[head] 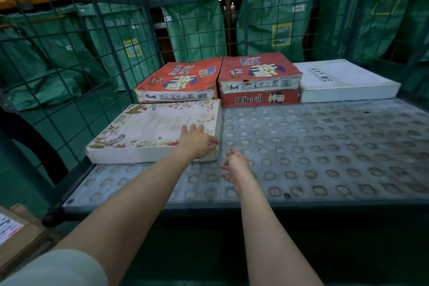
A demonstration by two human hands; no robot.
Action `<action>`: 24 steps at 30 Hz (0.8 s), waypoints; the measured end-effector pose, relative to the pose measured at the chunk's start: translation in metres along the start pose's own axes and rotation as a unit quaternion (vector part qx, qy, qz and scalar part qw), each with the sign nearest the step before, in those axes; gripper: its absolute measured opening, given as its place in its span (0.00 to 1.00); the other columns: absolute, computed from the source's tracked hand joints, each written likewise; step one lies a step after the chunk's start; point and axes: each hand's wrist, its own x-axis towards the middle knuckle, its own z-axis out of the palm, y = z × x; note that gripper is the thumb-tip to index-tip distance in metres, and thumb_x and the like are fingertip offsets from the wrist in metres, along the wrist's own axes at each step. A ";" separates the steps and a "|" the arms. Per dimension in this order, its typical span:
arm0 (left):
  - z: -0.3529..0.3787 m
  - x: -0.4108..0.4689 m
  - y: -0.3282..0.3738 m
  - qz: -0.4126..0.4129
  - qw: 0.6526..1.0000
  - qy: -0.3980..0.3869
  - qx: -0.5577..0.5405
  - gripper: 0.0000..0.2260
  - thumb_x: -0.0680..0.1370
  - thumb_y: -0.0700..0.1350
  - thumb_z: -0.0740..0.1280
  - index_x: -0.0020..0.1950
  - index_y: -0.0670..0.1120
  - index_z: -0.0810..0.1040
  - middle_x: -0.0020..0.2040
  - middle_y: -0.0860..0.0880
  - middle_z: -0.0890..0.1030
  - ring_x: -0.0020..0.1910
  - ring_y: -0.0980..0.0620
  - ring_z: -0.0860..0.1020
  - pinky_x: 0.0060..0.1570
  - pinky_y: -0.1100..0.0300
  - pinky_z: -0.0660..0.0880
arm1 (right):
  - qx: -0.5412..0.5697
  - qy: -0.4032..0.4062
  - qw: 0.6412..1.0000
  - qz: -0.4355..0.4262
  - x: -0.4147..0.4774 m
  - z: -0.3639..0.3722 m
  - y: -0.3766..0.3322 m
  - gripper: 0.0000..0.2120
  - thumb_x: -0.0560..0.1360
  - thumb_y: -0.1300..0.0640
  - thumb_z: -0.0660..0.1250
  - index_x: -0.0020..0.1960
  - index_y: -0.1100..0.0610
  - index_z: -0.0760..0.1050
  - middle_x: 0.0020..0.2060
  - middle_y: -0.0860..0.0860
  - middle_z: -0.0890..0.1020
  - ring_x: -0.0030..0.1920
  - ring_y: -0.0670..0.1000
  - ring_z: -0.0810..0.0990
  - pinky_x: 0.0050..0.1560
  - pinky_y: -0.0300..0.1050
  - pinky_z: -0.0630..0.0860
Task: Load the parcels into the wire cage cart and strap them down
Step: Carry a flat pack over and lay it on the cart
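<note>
The big wire cage cart point(325, 146) fills the view; it has green mesh walls and a grey floor with round bumps; behind the mesh hang many green bags point(195, 28). The parcels lie flat on the cart floor, all at the back and left. The flowery box point(151, 127) is the nearest one; it sits in the left part by the mesh wall, with a wide side facing the person and its long way seeming to run left to right, though that is hard to tell. Right behind it, and touching it, is a red noodle box point(181, 81); its big letters look upside down from here. Next to that one is a stack of two red boxes point(260, 81), one on top of the other; the short ends face the person. A white box point(343, 81) lies just to the right of the stack, its black letters running from the back toward the front. A brown cardboard box point(14, 234) peeks in at the bottom left, outside the cart. The left hand point(197, 141) rests on the near right corner of the flowery box, fingers flat on the lid and thumb at the right edge; the right hand point(234, 165) hangs over the bare floor just beside that corner, fingers spread loose, holding nothing.
</note>
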 end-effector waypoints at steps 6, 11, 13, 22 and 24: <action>-0.035 0.000 0.011 -0.011 0.991 -0.028 -0.130 0.19 0.79 0.54 0.58 0.71 0.60 0.65 0.69 0.42 0.64 0.69 0.40 0.64 0.66 0.45 0.59 | 0.052 0.041 0.998 -0.021 -0.014 -0.019 -0.021 0.22 0.81 0.66 0.47 0.72 0.57 0.64 0.67 0.57 0.71 0.58 0.58 0.76 0.57 0.52 0.72; -0.076 0.005 0.062 0.087 0.963 -0.012 -0.255 0.15 0.79 0.48 0.61 0.65 0.53 0.73 0.65 0.44 0.75 0.60 0.45 0.74 0.57 0.55 0.72 | 0.021 0.094 0.991 -0.096 -0.031 -0.089 -0.066 0.21 0.80 0.68 0.48 0.70 0.59 0.66 0.68 0.57 0.71 0.57 0.57 0.76 0.45 0.46 0.70; -0.087 0.001 0.096 0.136 0.947 -0.005 -0.290 0.12 0.79 0.46 0.62 0.62 0.51 0.76 0.64 0.44 0.75 0.60 0.46 0.74 0.53 0.60 0.70 | -0.024 0.129 0.984 -0.124 -0.045 -0.137 -0.079 0.23 0.78 0.70 0.48 0.70 0.60 0.66 0.68 0.56 0.71 0.59 0.57 0.75 0.46 0.46 0.72; -0.127 -0.046 0.277 0.350 0.895 -0.020 -0.277 0.12 0.78 0.45 0.62 0.60 0.48 0.79 0.60 0.47 0.79 0.59 0.48 0.75 0.51 0.63 0.69 | -0.092 0.289 0.949 -0.079 -0.135 -0.304 -0.066 0.21 0.79 0.67 0.50 0.68 0.57 0.69 0.64 0.51 0.74 0.55 0.53 0.77 0.47 0.46 0.74; -0.133 -0.062 0.310 0.383 0.884 -0.019 -0.267 0.12 0.78 0.45 0.62 0.59 0.48 0.80 0.59 0.47 0.79 0.59 0.49 0.75 0.53 0.63 0.69 | -0.089 0.315 0.942 -0.076 -0.152 -0.324 -0.060 0.20 0.79 0.66 0.52 0.67 0.56 0.71 0.64 0.52 0.75 0.51 0.53 0.78 0.39 0.43 0.73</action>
